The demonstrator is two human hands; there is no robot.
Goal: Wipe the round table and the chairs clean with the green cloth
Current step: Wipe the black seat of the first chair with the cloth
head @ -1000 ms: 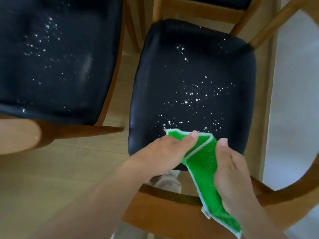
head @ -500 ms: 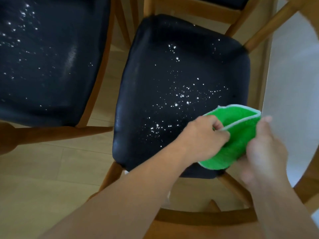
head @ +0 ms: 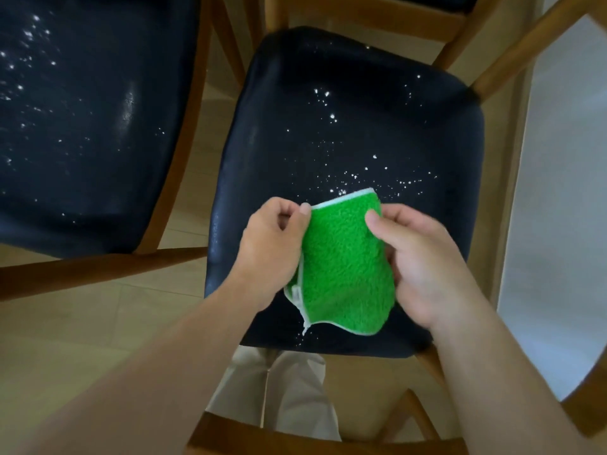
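Note:
A folded green cloth (head: 345,267) with a white hem hangs between both hands above a black chair seat (head: 345,133). My left hand (head: 272,247) pinches the cloth's upper left edge. My right hand (head: 423,257) grips its right side with the thumb on top. White specks are scattered over the middle of this seat. A second black seat (head: 85,119) at the left carries white specks too. The round table's white top (head: 558,198) shows at the right edge.
Wooden chair frames surround the seats, with a curved wooden backrest (head: 295,438) at the bottom. A third chair's seat edge (head: 387,4) sits at the top. Pale wood floor (head: 65,339) lies below. Beige trousers (head: 279,389) show under the seat.
The cloth went from hanging long at the seat's front right to being folded compactly. Both hands moved it toward the middle front of the seat, now holding it flat between them.

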